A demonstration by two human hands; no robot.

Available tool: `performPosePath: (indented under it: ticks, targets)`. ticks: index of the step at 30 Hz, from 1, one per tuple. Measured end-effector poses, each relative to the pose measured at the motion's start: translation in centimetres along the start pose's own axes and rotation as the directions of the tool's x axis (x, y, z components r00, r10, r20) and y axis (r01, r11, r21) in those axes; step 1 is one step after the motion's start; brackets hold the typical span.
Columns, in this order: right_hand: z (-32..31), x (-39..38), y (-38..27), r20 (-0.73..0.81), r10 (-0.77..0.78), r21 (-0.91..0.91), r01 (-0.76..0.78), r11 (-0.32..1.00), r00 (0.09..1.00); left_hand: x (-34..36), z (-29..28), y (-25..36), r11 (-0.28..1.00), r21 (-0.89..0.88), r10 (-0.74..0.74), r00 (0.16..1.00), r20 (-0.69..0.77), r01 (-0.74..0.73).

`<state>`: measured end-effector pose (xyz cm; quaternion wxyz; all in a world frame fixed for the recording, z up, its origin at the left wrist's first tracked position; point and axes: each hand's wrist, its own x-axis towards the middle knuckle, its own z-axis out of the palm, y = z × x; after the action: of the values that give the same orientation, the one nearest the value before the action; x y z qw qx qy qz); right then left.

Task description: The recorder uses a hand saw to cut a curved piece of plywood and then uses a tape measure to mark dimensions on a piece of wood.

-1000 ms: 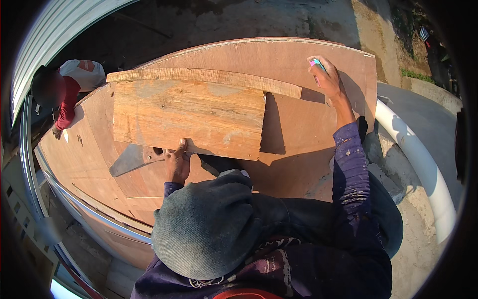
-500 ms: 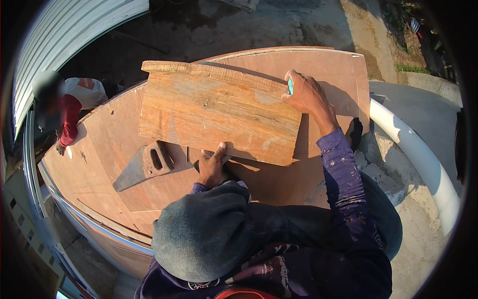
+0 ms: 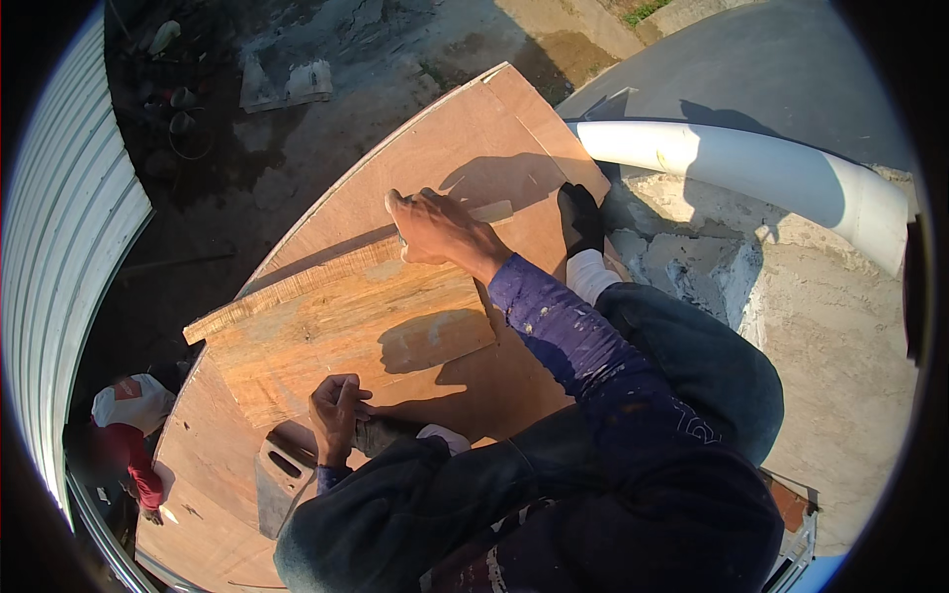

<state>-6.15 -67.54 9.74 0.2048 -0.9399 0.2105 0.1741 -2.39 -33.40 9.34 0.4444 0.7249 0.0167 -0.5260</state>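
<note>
Outdoor yard, big plywood sheet on the ground. Left hand curled shut on the near edge of the wooden board; right hand grips its far edge.

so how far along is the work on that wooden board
Done: the wooden board lies flat on the large plywood sheet. In hand: the right hand grips its far edge and the left hand presses near its close edge, beside a handsaw lying on the sheet. Left: no cut shows in the board; the saw is not in either hand.
</note>
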Motion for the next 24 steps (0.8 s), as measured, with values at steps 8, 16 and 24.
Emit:
performPosePath:
  ticks: [8,16,24]
  targets:
    - [-0.7,-0.9,-4.1,-0.245,-0.197,0.324,0.272,0.906,0.949,2.5,-0.3,7.6,0.917,-0.013,0.393,0.911,-0.127,-0.398]
    - [3.2,-3.2,-9.4,-0.112,-0.362,0.358,0.377,0.854,0.925,3.1,0.7,7.9,0.915,-0.249,0.329,0.944,0.005,-0.317]
    - [3.7,-3.5,-9.4,-0.056,-0.412,0.398,0.399,0.826,0.909,3.0,-0.7,5.6,0.9,-0.333,0.281,0.958,-0.049,-0.281]
